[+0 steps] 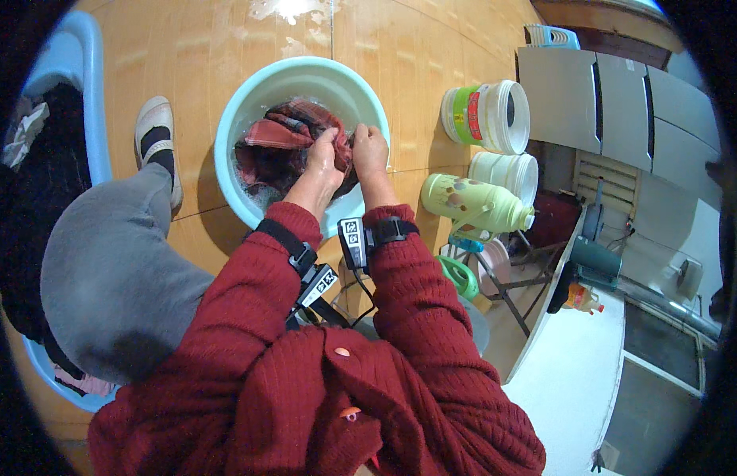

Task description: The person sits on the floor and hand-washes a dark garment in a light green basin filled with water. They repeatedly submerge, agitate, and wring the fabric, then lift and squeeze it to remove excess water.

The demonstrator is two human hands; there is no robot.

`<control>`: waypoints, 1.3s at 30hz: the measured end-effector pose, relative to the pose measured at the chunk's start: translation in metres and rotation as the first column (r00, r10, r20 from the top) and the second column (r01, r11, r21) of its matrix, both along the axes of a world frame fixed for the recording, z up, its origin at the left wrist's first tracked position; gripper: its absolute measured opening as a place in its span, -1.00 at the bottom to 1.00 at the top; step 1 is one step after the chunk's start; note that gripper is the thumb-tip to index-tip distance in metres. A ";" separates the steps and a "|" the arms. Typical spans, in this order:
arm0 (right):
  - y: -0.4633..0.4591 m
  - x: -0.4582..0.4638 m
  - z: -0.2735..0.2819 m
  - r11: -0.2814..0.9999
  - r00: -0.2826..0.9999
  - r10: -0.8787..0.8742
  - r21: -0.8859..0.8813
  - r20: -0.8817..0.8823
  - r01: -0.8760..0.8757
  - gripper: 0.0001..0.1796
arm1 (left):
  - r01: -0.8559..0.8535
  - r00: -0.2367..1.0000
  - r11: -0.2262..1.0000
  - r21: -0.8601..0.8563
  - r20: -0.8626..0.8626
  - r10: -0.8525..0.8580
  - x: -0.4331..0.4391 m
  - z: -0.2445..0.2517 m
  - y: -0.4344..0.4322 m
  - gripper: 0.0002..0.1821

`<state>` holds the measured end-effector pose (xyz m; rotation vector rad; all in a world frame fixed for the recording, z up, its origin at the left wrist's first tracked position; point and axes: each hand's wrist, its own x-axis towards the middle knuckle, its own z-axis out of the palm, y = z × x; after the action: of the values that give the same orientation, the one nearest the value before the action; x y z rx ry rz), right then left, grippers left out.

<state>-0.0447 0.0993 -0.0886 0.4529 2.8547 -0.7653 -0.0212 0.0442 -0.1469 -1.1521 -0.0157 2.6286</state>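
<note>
A round pale green plastic basin [228, 149] stands on the floor before me, with water and suds in it. A wet red and dark plaid cloth [279, 134] lies bunched in the basin. My left hand [324, 163] grips a gathered part of this cloth at the basin's right half, thumb on top. Just to its right, my right hand [369, 149] is closed on the cloth's edge, near the basin's rim. The cloth's lower folds are hidden in the water and under my hands.
At the left is a large blue tub [95, 89] with dark clothes [62, 143]. To the right stand a white bucket with a green band [487, 116], another white bucket [517, 172] and a pale green thermos flask [472, 202]. A green plastic item [461, 276] and a white table [574, 357] are nearer me.
</note>
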 end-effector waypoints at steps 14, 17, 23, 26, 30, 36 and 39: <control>0.010 0.020 -0.006 0.952 0.945 0.296 0.116 -0.135 -0.282 -0.73 | 0.059 0.998 0.996 -0.067 -0.020 -0.060 0.000 -0.003 0.000 -0.81; 0.021 -0.003 -0.013 0.981 0.981 0.183 -0.054 -0.064 -0.186 -0.62 | 0.051 0.999 0.998 -0.046 -0.015 -0.052 -0.003 0.005 -0.002 -0.82; -0.007 0.064 0.032 0.819 0.772 0.482 -0.102 -0.414 -0.565 -0.77 | 0.148 0.986 0.977 -0.155 -0.051 -0.157 -0.014 -0.012 -0.028 -0.64; -0.017 0.066 0.023 0.821 0.724 0.555 0.128 -0.409 -0.557 -0.82 | 0.148 0.986 0.989 0.002 -0.072 -0.148 -0.010 -0.014 -0.021 -0.66; 0.020 0.008 -0.021 0.886 0.897 0.440 0.174 -0.031 -0.429 -0.73 | 0.143 0.989 0.976 -0.161 -0.001 -0.145 -0.001 -0.008 -0.007 -0.80; 0.085 -0.023 -0.070 0.949 0.988 0.094 -0.312 0.121 -0.052 -0.44 | 0.038 0.998 0.974 -0.222 0.058 -0.026 -0.007 -0.027 -0.020 -0.57; 0.088 -0.011 -0.093 0.948 0.992 0.102 -0.311 0.073 -0.075 -0.35 | 0.105 0.991 0.970 -0.220 0.101 -0.084 -0.006 -0.047 -0.022 -0.49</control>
<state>-0.0559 0.1872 -0.1811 0.3036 2.5897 -1.1188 -0.0271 0.0227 -0.1943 -1.3098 0.3190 2.5411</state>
